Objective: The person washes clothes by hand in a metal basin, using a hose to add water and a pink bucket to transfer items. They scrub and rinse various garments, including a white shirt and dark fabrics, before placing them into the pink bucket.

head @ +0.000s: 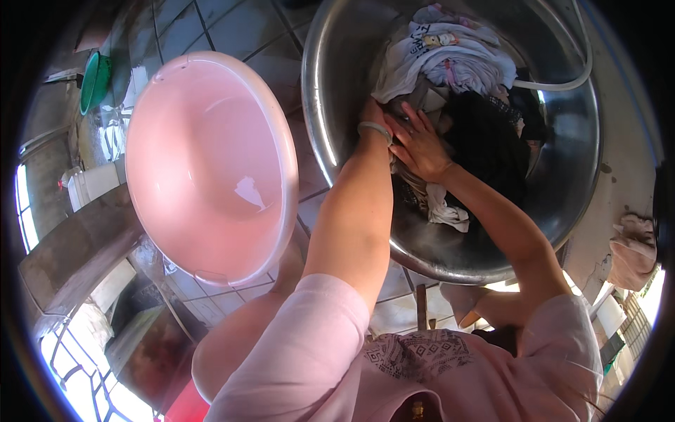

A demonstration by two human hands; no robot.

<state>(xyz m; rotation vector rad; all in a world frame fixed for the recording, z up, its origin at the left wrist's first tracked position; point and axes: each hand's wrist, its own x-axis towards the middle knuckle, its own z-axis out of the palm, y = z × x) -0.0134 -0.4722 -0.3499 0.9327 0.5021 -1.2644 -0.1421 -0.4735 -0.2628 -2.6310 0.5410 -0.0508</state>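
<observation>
A large stainless steel basin [316, 121] in front of me holds a heap of clothes. My left hand [375, 115], with a pale bangle at the wrist, is down among them near the basin's left side; its fingers are mostly hidden, so its grip does not show. Beside it, my right hand [422, 147] has its fingers apart, resting at the edge of the heap. White printed clothing [453, 58] is bunched just beyond both hands. Dark clothing [488, 142] lies to the right of my right hand, and a small whitish cloth [445, 208] below it.
A pink plastic basin [211, 158] stands tilted to the left. A pale hose [559, 85] runs over the steel basin's far right rim into the clothes. A green basin [96, 83] is at the far left. Tiles [237, 26] cover the floor. A brownish cloth [633, 253] lies at right.
</observation>
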